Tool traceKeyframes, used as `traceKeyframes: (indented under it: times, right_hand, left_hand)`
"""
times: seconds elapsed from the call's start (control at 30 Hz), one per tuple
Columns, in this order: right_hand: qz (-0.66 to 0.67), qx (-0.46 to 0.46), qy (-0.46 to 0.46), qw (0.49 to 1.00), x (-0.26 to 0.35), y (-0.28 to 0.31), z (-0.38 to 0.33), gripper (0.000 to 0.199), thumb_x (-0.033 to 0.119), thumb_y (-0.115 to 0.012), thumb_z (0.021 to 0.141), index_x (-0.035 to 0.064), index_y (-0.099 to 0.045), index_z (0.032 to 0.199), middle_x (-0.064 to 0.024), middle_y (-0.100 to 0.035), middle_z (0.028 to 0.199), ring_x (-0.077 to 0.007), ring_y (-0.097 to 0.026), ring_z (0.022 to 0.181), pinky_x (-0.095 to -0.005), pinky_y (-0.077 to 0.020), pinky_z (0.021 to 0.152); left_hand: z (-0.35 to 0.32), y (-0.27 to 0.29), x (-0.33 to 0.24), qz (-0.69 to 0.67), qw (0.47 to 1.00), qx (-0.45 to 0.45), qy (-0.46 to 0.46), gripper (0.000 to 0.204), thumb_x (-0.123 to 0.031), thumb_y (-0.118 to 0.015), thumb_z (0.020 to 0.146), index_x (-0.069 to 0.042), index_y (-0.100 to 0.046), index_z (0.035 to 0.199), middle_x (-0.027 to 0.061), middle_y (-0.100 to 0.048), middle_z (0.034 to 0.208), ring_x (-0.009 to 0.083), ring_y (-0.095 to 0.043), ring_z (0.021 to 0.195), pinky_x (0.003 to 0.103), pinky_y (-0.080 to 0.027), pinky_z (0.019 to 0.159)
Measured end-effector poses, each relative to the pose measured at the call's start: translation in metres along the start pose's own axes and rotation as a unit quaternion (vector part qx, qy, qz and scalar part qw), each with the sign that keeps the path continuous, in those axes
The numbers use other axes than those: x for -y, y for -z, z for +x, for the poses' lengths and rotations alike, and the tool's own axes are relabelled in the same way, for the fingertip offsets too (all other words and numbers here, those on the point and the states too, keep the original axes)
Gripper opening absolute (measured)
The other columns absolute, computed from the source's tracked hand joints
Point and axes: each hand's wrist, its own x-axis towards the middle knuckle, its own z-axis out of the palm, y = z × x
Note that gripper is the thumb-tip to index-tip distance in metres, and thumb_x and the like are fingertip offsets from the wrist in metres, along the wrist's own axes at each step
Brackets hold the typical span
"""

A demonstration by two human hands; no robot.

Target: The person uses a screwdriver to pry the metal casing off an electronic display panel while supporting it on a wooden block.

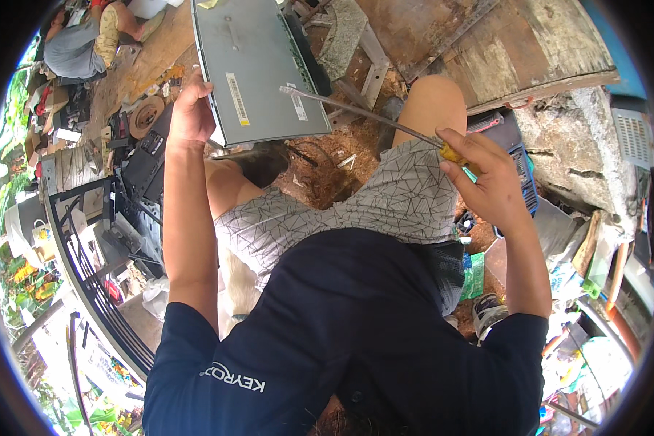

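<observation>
My left hand (192, 110) is closed on the left edge of a flat grey metal panel (251, 51), which looks like the back of a display screen. Two pale labels are stuck on the panel, and a dark frame shows along its right side. My right hand (487, 178) grips a long screwdriver (370, 115) by its yellow handle. The shaft points left across my right knee, and its pale, worn tip lies over the panel's lower right part, near a label. Whether the tip touches the panel, I cannot tell.
Wooden boards (530, 43) lie at the upper right beside a concrete block (574, 145). On the left are a black slatted frame (98, 291), dark electronic casings (149, 156) and a rusty disc (147, 116). Another person (80, 47) sits at the upper left. Brown debris covers the ground between my legs.
</observation>
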Motion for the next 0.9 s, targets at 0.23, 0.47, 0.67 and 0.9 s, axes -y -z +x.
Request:
traceKeyframes:
  times: [0.23, 0.47, 0.67, 0.9]
  right_hand:
    - [0.099, -0.024, 0.008, 0.995, -0.007, -0.014, 0.005, 0.034, 0.014, -0.063, 0.092, 0.005, -0.058, 0.124, -0.0066, -0.062, 0.088, -0.0181, -0.062, 0.079, -0.0313, -0.0485, 0.072]
    - [0.401, 0.006, -0.136, 0.906, 0.004, -0.052, 0.056, 0.022, 0.016, -0.056, 0.096, 0.0028, -0.056, 0.114, -0.0008, -0.056, 0.09, -0.0059, -0.05, 0.078, -0.0221, -0.0425, 0.07]
    - [0.275, -0.056, -0.031, 0.959, 0.054, -0.044, 0.103, 0.031, 0.02, -0.072, 0.086, 0.0065, -0.064, 0.114, 0.0006, -0.057, 0.079, -0.0107, -0.054, 0.072, -0.0271, -0.0462, 0.068]
    - [0.185, -0.086, 0.363, 0.909, 0.154, 0.003, 0.219, 0.029, 0.019, -0.069, 0.087, 0.0086, -0.067, 0.114, -0.011, -0.069, 0.091, -0.0224, -0.065, 0.083, -0.0335, -0.0502, 0.077]
  left_hand:
    - [0.013, -0.018, -0.025, -0.068, 0.997, -0.029, 0.009, 0.044, -0.022, -0.059, 0.079, 0.008, -0.057, 0.112, 0.0181, -0.066, 0.099, 0.027, -0.068, 0.085, 0.037, -0.058, 0.077]
    - [0.047, -0.034, -0.053, -0.095, 0.995, 0.02, 0.029, 0.033, -0.019, -0.059, 0.081, 0.009, -0.062, 0.099, 0.0173, -0.068, 0.088, 0.0254, -0.069, 0.074, 0.036, -0.06, 0.068]
    - [0.068, -0.027, -0.097, -0.074, 0.997, 0.018, -0.011, 0.024, -0.018, -0.057, 0.085, 0.001, -0.061, 0.097, 0.0142, -0.067, 0.092, 0.0253, -0.066, 0.088, 0.039, -0.053, 0.088]
    - [0.033, -0.057, -0.157, -0.082, 0.99, 0.117, 0.013, 0.034, -0.017, -0.059, 0.085, 0.003, -0.061, 0.112, 0.0167, -0.065, 0.105, 0.0245, -0.068, 0.087, 0.036, -0.06, 0.077]
